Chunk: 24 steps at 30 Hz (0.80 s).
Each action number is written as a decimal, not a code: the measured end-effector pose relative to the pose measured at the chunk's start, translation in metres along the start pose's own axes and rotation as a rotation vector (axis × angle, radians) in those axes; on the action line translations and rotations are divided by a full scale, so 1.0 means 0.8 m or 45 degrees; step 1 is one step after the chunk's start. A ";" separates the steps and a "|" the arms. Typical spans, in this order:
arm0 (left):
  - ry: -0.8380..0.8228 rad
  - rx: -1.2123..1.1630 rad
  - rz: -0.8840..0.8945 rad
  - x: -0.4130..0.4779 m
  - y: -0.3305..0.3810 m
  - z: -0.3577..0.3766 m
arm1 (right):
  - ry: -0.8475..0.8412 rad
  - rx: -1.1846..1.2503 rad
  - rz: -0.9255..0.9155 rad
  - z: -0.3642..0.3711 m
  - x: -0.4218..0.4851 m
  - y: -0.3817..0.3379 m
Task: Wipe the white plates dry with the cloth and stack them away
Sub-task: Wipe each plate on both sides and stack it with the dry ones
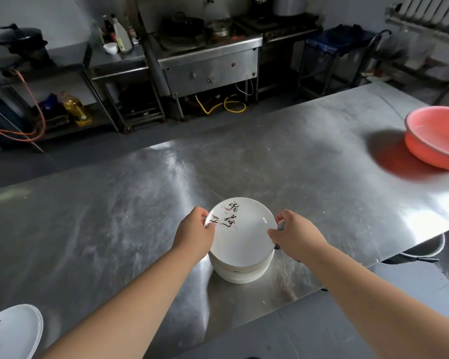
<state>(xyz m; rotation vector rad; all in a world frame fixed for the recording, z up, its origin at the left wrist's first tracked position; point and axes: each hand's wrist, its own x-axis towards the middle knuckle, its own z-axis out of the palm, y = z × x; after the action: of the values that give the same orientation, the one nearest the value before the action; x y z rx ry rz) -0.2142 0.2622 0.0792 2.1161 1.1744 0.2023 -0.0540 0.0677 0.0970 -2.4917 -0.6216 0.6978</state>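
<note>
Two hands pinch the top plate point(243, 229) by opposite rims, left hand point(196, 230) and right hand point(297, 235), the right perhaps also holding a grey cloth point(281, 225). The plate sits atop the stack point(240, 273), near the middle of the steel table point(114, 203).

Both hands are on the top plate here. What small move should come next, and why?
Likely ease the top plate flat onto the stack and let go: the left hand and right hand grip its opposite rims, and it looks slightly tilted, centred over the plates beneath.
</note>
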 end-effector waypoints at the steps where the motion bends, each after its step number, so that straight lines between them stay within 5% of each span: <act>1: 0.006 0.006 0.009 0.001 0.000 0.001 | 0.005 -0.022 0.001 0.002 0.001 0.002; 12: 0.008 -0.037 0.053 -0.002 -0.022 -0.009 | 0.253 -0.445 -0.078 -0.012 -0.007 -0.017; 24: 0.254 0.001 -0.329 -0.078 -0.272 -0.207 | -0.071 -0.578 -0.639 0.158 -0.054 -0.251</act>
<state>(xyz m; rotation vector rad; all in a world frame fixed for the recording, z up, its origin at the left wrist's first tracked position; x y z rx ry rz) -0.4729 0.3708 0.0745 1.9551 1.5511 0.2985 -0.2176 0.2421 0.1268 -2.5380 -1.4993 0.4670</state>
